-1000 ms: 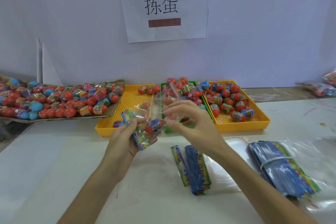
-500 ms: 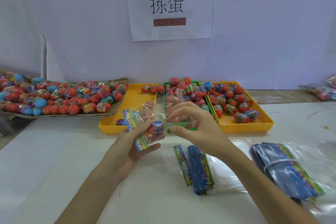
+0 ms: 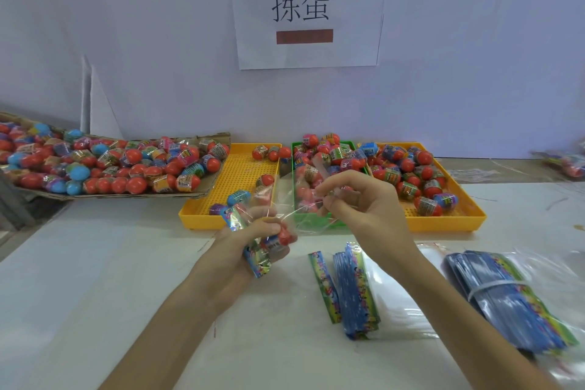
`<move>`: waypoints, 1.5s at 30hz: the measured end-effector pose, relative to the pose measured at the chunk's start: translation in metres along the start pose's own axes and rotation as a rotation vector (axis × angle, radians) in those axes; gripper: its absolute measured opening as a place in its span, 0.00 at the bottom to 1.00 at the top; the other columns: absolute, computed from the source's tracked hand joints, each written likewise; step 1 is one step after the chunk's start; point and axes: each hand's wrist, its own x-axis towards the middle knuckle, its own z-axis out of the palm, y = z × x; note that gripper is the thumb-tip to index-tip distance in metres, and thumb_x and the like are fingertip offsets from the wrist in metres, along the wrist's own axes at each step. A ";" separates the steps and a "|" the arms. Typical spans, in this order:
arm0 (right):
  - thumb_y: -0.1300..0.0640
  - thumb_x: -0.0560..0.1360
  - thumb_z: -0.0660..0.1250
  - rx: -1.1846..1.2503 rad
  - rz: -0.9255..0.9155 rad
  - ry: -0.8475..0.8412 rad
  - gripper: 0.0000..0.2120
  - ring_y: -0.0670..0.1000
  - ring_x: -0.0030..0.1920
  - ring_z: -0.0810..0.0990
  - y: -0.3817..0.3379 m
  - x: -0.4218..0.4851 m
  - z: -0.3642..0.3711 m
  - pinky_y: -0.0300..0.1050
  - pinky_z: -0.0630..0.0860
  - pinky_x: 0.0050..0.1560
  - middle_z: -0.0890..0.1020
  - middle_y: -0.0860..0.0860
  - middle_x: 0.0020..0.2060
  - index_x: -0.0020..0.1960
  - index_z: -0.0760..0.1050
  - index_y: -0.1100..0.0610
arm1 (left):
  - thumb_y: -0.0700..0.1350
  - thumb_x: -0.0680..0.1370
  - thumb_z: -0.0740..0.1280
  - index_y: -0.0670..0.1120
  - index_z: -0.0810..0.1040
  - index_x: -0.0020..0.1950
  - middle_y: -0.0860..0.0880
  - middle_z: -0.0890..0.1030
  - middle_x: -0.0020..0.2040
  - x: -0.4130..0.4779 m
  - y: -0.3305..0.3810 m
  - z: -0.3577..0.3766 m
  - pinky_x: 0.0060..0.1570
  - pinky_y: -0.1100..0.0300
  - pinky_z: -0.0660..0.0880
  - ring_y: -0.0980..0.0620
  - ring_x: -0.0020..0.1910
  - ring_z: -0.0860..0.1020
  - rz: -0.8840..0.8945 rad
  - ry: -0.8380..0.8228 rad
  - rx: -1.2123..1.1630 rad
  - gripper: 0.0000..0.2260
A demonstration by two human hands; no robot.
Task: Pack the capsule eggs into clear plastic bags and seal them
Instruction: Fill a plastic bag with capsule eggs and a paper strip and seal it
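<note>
1. Currently, the left hand (image 3: pixel 250 241) grips the capsule egg (image 3: pixel 280 239) at frame centre, within the clear plastic bag (image 3: pixel 285 206).
2. Rightward and higher, the right hand (image 3: pixel 361 206) pinches the bag's open end; the bag's long axis runs between the hands.

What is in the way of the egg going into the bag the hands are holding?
Nothing visible blocks it. The left hand grips a red capsule egg together with the bag's printed header, and the right hand pinches the clear plastic bag. Whether the egg is already inside the film cannot be told.
</note>
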 end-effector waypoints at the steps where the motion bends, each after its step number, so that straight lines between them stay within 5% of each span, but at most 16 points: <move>1: 0.71 0.76 0.68 0.001 -0.001 -0.002 0.14 0.51 0.40 0.85 -0.001 0.000 0.000 0.39 0.80 0.43 0.86 0.45 0.40 0.47 0.83 0.53 | 0.35 0.64 0.73 0.41 0.80 0.55 0.41 0.85 0.46 0.000 0.000 0.001 0.36 0.55 0.82 0.42 0.43 0.86 0.005 -0.006 -0.002 0.20; 6: 0.68 0.78 0.66 0.019 -0.008 0.106 0.12 0.51 0.38 0.84 -0.002 0.004 -0.007 0.41 0.81 0.41 0.85 0.48 0.39 0.47 0.82 0.53 | 0.36 0.64 0.71 0.40 0.78 0.54 0.44 0.85 0.43 0.002 0.000 -0.001 0.36 0.56 0.82 0.42 0.41 0.86 0.042 0.010 0.023 0.18; 9: 0.65 0.79 0.66 -0.202 0.036 0.229 0.11 0.46 0.36 0.81 0.009 0.013 -0.019 0.38 0.78 0.39 0.84 0.47 0.37 0.45 0.82 0.50 | 0.37 0.63 0.72 0.40 0.79 0.57 0.43 0.85 0.45 0.003 0.002 -0.003 0.33 0.57 0.81 0.42 0.42 0.85 0.042 0.065 -0.014 0.22; 14: 0.58 0.79 0.68 -0.648 0.175 -0.053 0.06 0.39 0.41 0.79 0.027 0.039 -0.011 0.33 0.75 0.42 0.83 0.42 0.41 0.49 0.82 0.48 | 0.36 0.64 0.72 0.43 0.79 0.51 0.43 0.85 0.43 0.006 0.006 -0.008 0.31 0.57 0.80 0.43 0.39 0.85 0.071 0.129 -0.055 0.15; 18: 0.50 0.80 0.68 -0.808 0.177 -0.267 0.08 0.37 0.30 0.76 0.032 0.052 0.015 0.30 0.70 0.31 0.77 0.40 0.32 0.42 0.76 0.46 | 0.34 0.68 0.71 0.39 0.77 0.57 0.41 0.84 0.44 0.004 0.008 -0.008 0.32 0.56 0.81 0.42 0.41 0.85 0.059 0.145 -0.073 0.18; 20: 0.49 0.81 0.66 -0.924 0.215 -0.359 0.08 0.43 0.37 0.80 0.036 0.056 0.023 0.41 0.79 0.41 0.82 0.45 0.38 0.45 0.79 0.50 | 0.37 0.66 0.72 0.42 0.80 0.56 0.42 0.85 0.47 0.003 0.010 -0.008 0.33 0.57 0.81 0.43 0.41 0.85 0.059 0.127 -0.090 0.18; 22: 0.51 0.81 0.64 -0.896 0.260 -0.386 0.09 0.50 0.44 0.82 0.038 0.055 0.026 0.49 0.82 0.49 0.83 0.49 0.45 0.51 0.81 0.53 | 0.39 0.68 0.72 0.45 0.83 0.56 0.44 0.87 0.51 0.001 0.010 -0.008 0.33 0.57 0.81 0.44 0.43 0.86 0.053 0.102 -0.109 0.17; 24: 0.52 0.81 0.66 -0.810 0.225 -0.293 0.07 0.48 0.46 0.81 0.037 0.051 0.022 0.43 0.80 0.47 0.82 0.45 0.46 0.54 0.81 0.52 | 0.42 0.69 0.72 0.48 0.87 0.54 0.45 0.87 0.54 -0.001 0.010 -0.009 0.33 0.57 0.81 0.46 0.44 0.87 0.046 0.077 -0.118 0.14; 30: 0.55 0.71 0.78 -0.233 0.030 0.312 0.13 0.41 0.44 0.82 0.004 0.036 -0.023 0.33 0.79 0.42 0.83 0.43 0.44 0.51 0.78 0.45 | 0.43 0.68 0.73 0.50 0.88 0.53 0.44 0.85 0.58 -0.001 0.013 -0.007 0.39 0.55 0.82 0.45 0.51 0.86 0.079 0.037 -0.105 0.14; 33: 0.53 0.70 0.79 -0.013 -0.124 0.275 0.11 0.45 0.43 0.84 -0.017 0.026 -0.027 0.33 0.78 0.41 0.85 0.45 0.44 0.50 0.82 0.46 | 0.43 0.67 0.74 0.51 0.88 0.52 0.44 0.86 0.57 -0.001 0.012 -0.004 0.39 0.55 0.82 0.45 0.49 0.86 0.113 0.040 -0.069 0.15; 36: 0.53 0.71 0.76 -0.092 -0.213 0.175 0.11 0.49 0.43 0.83 -0.027 0.022 -0.019 0.38 0.78 0.42 0.85 0.44 0.44 0.52 0.83 0.42 | 0.42 0.67 0.77 0.52 0.87 0.53 0.44 0.86 0.57 -0.002 0.010 -0.003 0.39 0.55 0.82 0.43 0.51 0.86 0.131 0.034 -0.021 0.16; 39: 0.57 0.72 0.78 -0.307 -0.222 0.099 0.13 0.50 0.44 0.82 -0.024 0.019 -0.011 0.39 0.77 0.44 0.83 0.41 0.46 0.55 0.84 0.48 | 0.42 0.68 0.76 0.50 0.87 0.56 0.43 0.85 0.58 -0.003 0.008 -0.004 0.40 0.54 0.82 0.41 0.53 0.85 0.136 0.041 -0.005 0.16; 45: 0.59 0.69 0.80 -0.459 -0.166 0.186 0.13 0.47 0.41 0.79 -0.015 0.017 -0.004 0.40 0.75 0.45 0.81 0.43 0.45 0.51 0.82 0.50 | 0.41 0.67 0.74 0.49 0.83 0.60 0.43 0.85 0.58 0.000 0.007 -0.005 0.39 0.54 0.82 0.40 0.53 0.85 0.139 0.041 -0.006 0.21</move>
